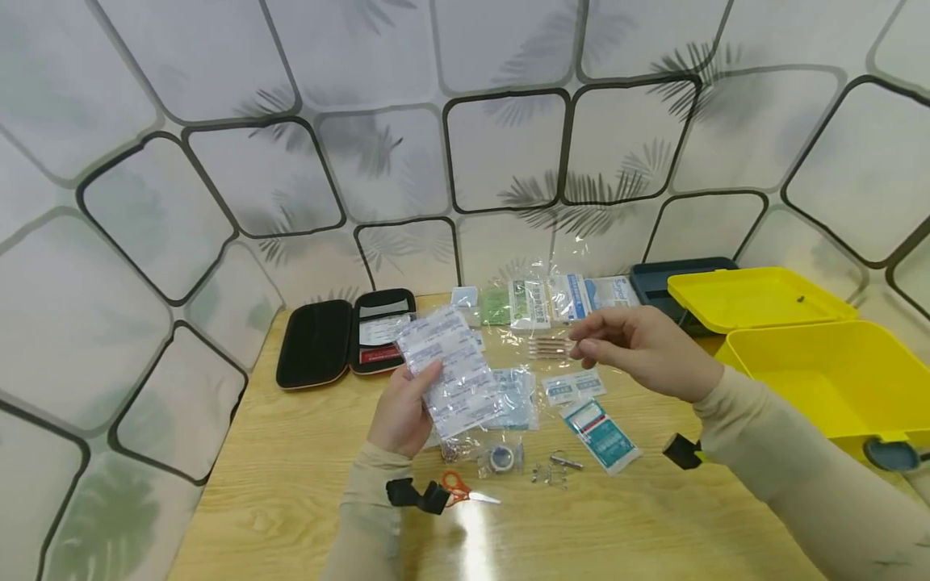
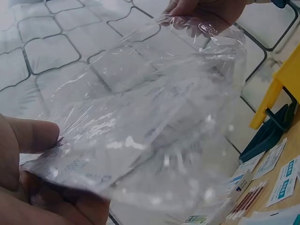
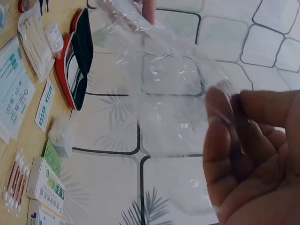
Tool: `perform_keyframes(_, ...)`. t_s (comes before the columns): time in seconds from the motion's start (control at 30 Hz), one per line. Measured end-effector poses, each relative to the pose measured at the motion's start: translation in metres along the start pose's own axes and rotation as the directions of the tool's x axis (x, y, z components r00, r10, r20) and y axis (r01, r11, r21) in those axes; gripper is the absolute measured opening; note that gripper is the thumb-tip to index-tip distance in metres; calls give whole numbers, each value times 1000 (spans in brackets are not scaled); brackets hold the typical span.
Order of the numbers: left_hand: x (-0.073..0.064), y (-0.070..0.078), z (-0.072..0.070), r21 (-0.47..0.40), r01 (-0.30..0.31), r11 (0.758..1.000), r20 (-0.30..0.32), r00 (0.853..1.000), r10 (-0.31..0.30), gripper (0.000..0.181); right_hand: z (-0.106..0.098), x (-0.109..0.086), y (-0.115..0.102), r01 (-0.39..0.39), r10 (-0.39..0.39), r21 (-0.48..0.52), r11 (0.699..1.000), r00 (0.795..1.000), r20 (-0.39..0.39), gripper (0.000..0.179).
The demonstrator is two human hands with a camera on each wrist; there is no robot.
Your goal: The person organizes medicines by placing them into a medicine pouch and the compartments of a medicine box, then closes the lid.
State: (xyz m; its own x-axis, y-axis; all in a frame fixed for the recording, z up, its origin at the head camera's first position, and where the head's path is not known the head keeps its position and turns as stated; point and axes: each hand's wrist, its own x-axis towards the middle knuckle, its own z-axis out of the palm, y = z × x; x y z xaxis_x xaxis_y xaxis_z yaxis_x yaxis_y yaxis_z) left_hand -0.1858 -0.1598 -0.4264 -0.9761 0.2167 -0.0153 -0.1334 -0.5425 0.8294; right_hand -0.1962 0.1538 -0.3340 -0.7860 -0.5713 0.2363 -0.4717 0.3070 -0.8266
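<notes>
In my left hand (image 1: 403, 411) is a clear plastic bag (image 2: 187, 117) holding a flat stack of white packets (image 1: 450, 371) with faint bluish print. The left thumb lies over the packets, with the other fingers underneath. My right hand (image 1: 647, 351) pinches the far edge of the bag between thumb and fingers, and the film stretches between the hands in both wrist views. Below the hands on the wooden table are a bag of cotton swabs (image 1: 550, 348), a teal-and-white packet (image 1: 601, 436), a roll of tape (image 1: 501, 458) and orange-handled scissors (image 1: 456, 489).
An unzipped black case (image 1: 316, 343) sits at the back left. At the right stands a yellow box (image 1: 828, 379) with its lid raised, beside a dark blue tray (image 1: 683, 278). Boxed supplies (image 1: 529, 305) line the back near the patterned wall. Small metal pins (image 1: 550, 476) lie in front.
</notes>
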Motion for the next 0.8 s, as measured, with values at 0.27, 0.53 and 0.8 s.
perform_keyframes(0.27, 3, 2, -3, -163, -63, 985, -46, 997, 56, 41, 3, 5, -1, -8, 8, 4, 1000, 977, -211, 20)
perform_keyframes(0.53, 3, 16, -13, -242, -178, 954, -96, 983, 159, 40, -12, -1, 25, -92, 118, 77, 993, 851, -512, 25)
perform_keyframes(0.8, -4, 25, -25, -269, -201, 942, -72, 979, 188, 44, -16, -14, 113, -475, 379, -199, 857, 844, -380, 36)
